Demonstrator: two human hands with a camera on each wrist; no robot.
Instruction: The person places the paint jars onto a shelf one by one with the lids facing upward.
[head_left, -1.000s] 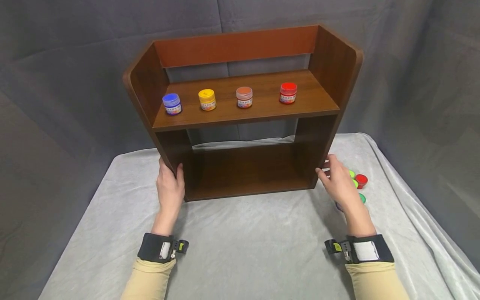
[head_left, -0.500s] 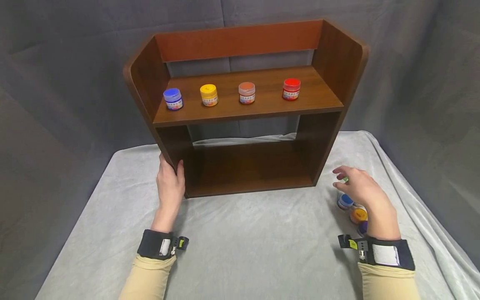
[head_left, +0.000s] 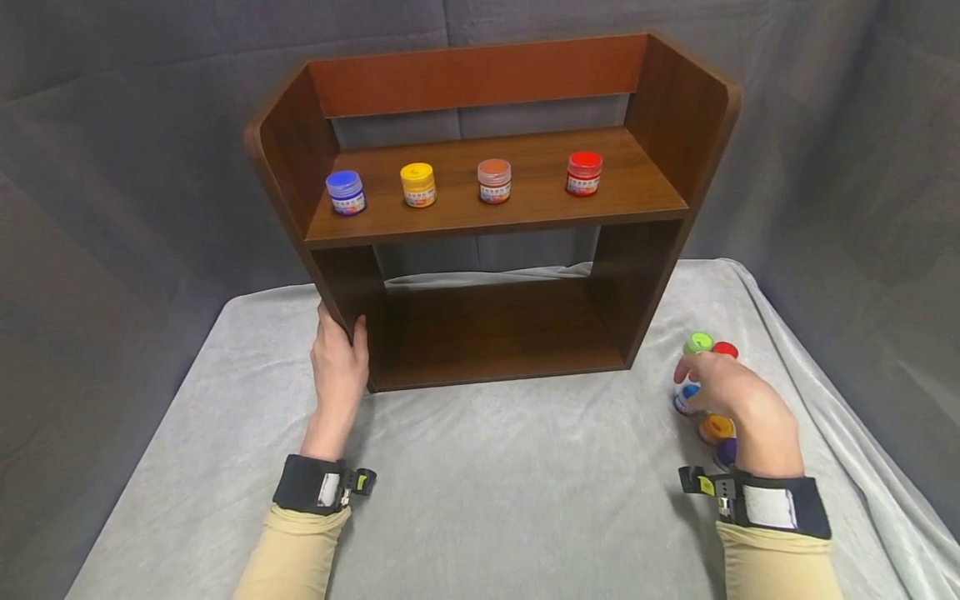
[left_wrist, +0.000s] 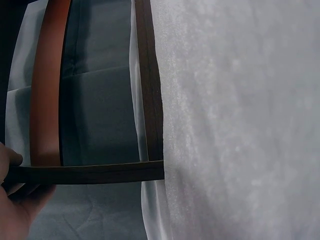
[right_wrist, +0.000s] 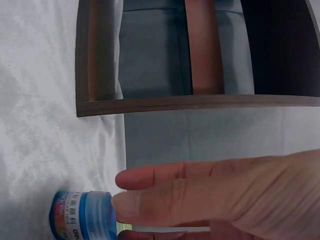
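A dark brown wooden shelf (head_left: 480,225) stands on the cloth. My left hand (head_left: 339,367) grips the lower front edge of its left side panel, thumb on the inner face. To the right of the shelf, my right hand (head_left: 738,392) is over a group of paint jars, fingers loosely bent and spread. Its thumb tip is right at the lid of a blue paint jar (right_wrist: 82,217), and the other fingers are apart from the thumb. That hand partly covers the blue jar in the head view.
On the upper board stand a blue-violet jar (head_left: 346,193), a yellow jar (head_left: 418,185), a brown jar (head_left: 494,181) and a red jar (head_left: 584,173). Around my right hand are a lime green jar (head_left: 698,342), another red jar (head_left: 725,348), an orange-yellow jar (head_left: 716,429) and a purple jar (head_left: 726,452).
My right hand has left the shelf's right side and moved right, then down over the blue jar. My left hand keeps its grip on the left panel.
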